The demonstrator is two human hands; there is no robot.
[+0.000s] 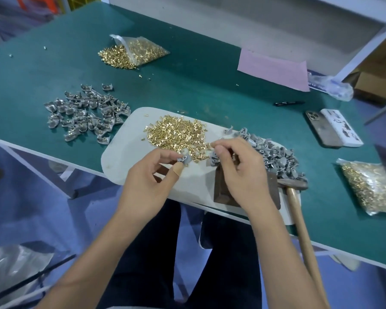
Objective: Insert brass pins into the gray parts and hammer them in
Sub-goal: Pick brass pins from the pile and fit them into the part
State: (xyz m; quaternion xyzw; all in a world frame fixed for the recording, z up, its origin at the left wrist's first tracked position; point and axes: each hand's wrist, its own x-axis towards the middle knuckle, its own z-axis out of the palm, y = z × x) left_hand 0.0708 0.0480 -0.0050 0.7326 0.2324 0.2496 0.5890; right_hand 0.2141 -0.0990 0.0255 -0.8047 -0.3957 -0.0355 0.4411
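My left hand point(151, 175) pinches a small gray part point(184, 159) between thumb and fingers, just above the white board point(120, 152). My right hand point(239, 168) pinches a brass pin point(210, 145) at its fingertips, a little right of the part. A loose heap of brass pins point(176, 132) lies on the board behind both hands. Gray parts point(274, 152) are piled to the right of my right hand. A dark block point(223, 190) sits under my right wrist. The hammer point(299, 210) lies at the board's right edge, handle pointing toward me.
A second pile of gray parts point(85, 112) lies at left on the green table point(210, 85). An open bag of pins point(134, 51) is at the back, another bag point(372, 186) at right. A phone point(321, 128), a white box point(341, 128) and pink paper point(274, 68) lie behind.
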